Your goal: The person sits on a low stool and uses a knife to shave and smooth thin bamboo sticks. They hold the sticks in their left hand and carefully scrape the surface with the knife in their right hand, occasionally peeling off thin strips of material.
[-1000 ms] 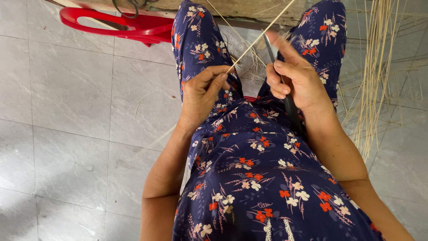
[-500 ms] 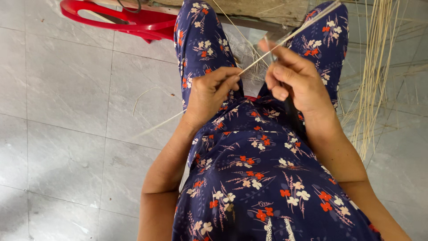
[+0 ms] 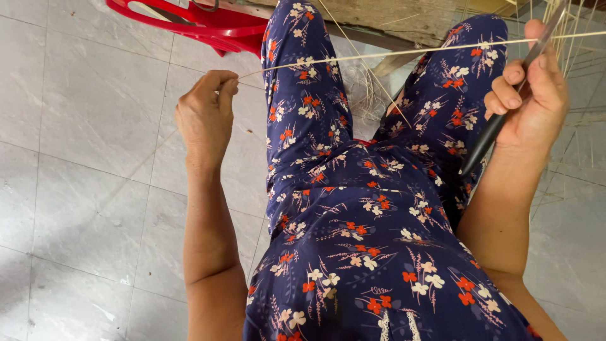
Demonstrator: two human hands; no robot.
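My left hand [image 3: 205, 113] pinches one end of a thin pale bamboo strip [image 3: 379, 55] out over the floor, left of my knee. The strip runs nearly level across both legs in dark blue flowered trousers [image 3: 353, 208] to my right hand [image 3: 533, 95]. That hand is closed around a dark-handled knife [image 3: 489, 136], blade pointing up and meeting the strip near the thumb. The blade tip is cut off by the top edge.
A red plastic stool [image 3: 189, 19] lies on the grey tiled floor [image 3: 82, 158] at the top left. Loose pale strips [image 3: 568, 57] stand and lie at the right. A worn wooden block [image 3: 404, 19] sits between the feet, with thin shavings below it.
Both hands have drawn apart: the left has moved out to the left, the right up and to the right. The strip, slanted before, now stretches nearly level between them.
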